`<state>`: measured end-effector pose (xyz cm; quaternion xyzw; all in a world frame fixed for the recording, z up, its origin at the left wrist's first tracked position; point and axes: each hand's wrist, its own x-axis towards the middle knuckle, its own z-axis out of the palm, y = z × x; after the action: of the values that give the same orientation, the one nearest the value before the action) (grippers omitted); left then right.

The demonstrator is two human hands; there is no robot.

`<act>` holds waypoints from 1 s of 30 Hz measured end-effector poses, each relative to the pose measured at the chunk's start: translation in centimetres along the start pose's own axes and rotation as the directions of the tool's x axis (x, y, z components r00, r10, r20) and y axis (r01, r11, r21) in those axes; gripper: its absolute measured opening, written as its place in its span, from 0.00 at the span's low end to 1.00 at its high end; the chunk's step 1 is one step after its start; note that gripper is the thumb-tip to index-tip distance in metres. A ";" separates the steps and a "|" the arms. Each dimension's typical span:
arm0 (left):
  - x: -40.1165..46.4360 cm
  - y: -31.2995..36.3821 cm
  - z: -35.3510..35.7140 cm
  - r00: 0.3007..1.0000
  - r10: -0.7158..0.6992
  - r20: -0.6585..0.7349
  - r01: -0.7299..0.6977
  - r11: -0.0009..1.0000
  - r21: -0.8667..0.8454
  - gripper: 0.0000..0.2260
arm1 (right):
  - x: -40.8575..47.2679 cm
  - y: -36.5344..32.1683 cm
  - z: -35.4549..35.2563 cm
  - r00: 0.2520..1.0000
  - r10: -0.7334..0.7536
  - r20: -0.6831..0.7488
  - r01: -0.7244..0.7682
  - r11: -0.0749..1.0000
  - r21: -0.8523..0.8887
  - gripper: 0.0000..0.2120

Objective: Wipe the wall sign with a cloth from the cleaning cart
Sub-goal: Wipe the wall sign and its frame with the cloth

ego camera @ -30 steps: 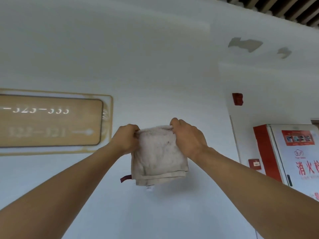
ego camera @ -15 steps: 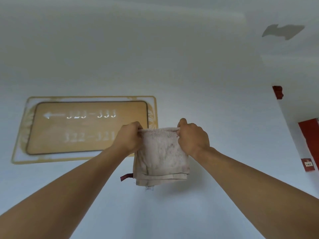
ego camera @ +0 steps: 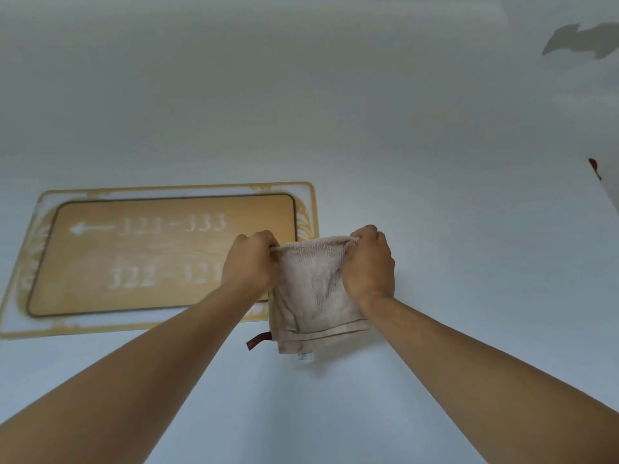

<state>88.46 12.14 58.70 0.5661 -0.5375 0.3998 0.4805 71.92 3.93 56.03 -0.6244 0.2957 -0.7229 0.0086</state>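
Observation:
A tan wall sign point(ego camera: 150, 256) with white room numbers and a gold ornamental border hangs on the white wall, left of centre. I hold a folded, stained beige cloth point(ego camera: 315, 293) up in front of the sign's lower right corner. My left hand point(ego camera: 249, 262) grips the cloth's top left corner and covers part of the sign's right end. My right hand point(ego camera: 368, 262) grips the top right corner. A dark red tag and a small white label hang from the cloth's bottom edge.
The white wall point(ego camera: 435, 162) fills the view. A patch of peeled paint point(ego camera: 582, 40) shows at the upper right. A small red object point(ego camera: 594, 167) sticks out at the wall's right corner edge.
The view has swung left, so the sign now sits nearer the centre and is fully visible; the red cabinet at the right has left the frame. Both hands keep the cloth stretched between them.

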 end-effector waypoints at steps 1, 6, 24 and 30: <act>0.4 0.0 0.5 1.000 0.001 -0.015 0.000 1.000 0.010 0.11 | 0.5 0.5 0.5 1.000 -0.001 -0.014 0.002 1.000 0.024 0.08; 2.5 -0.2 2.7 0.994 -0.025 -0.109 0.022 0.999 -0.031 0.09 | 2.7 1.9 3.2 0.995 0.011 -0.100 -0.005 0.998 0.059 0.05; 2.3 -4.9 9.9 0.937 0.032 -0.349 -0.117 0.968 -0.224 0.09 | -1.7 5.2 12.7 0.931 -0.348 0.114 0.365 0.858 -0.360 0.31; 1.9 -5.4 10.1 0.937 -0.012 -0.349 -0.097 0.952 -0.291 0.13 | -2.0 5.4 13.9 0.924 -0.369 0.100 0.376 0.831 -0.409 0.38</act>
<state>93.35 1.71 57.73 0.3941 -0.5116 0.4162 0.6401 83.02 -5.56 52.50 -0.6629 0.3169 -0.6246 -0.2646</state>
